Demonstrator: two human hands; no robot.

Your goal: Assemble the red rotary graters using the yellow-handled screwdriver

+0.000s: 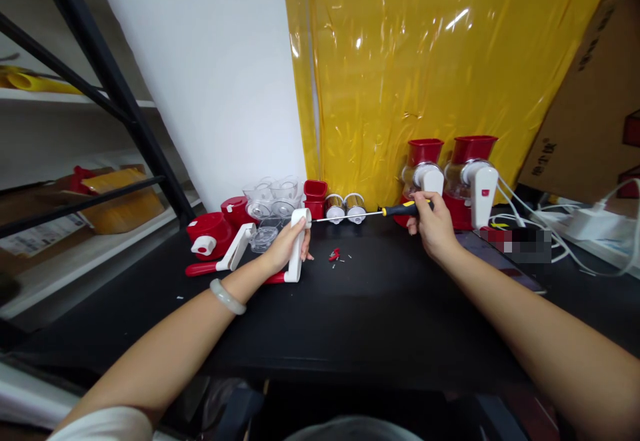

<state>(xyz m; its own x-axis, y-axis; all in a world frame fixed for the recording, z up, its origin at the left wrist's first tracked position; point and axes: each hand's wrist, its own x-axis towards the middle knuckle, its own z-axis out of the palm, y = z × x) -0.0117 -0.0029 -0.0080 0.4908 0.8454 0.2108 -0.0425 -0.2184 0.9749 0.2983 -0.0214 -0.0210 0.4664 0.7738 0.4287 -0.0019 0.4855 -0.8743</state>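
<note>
My left hand point(285, 248) is closed round a white crank handle point(297, 249) with a red end, held upright on the black table point(350, 321). My right hand point(434, 228) grips a screwdriver point(373, 213) with a black and yellow grip. Its thin shaft lies level and points left, with its tip at the top of the white handle. A few small screws and a red bit point(335, 254) lie on the table between my hands.
Two assembled red and white grinders point(453, 174) stand behind my right hand. Red parts point(213, 234), a second white crank point(239, 248), clear cups point(273, 198) and metal drums point(345, 208) lie at the back left. White cables and a power strip point(585, 224) sit at the right.
</note>
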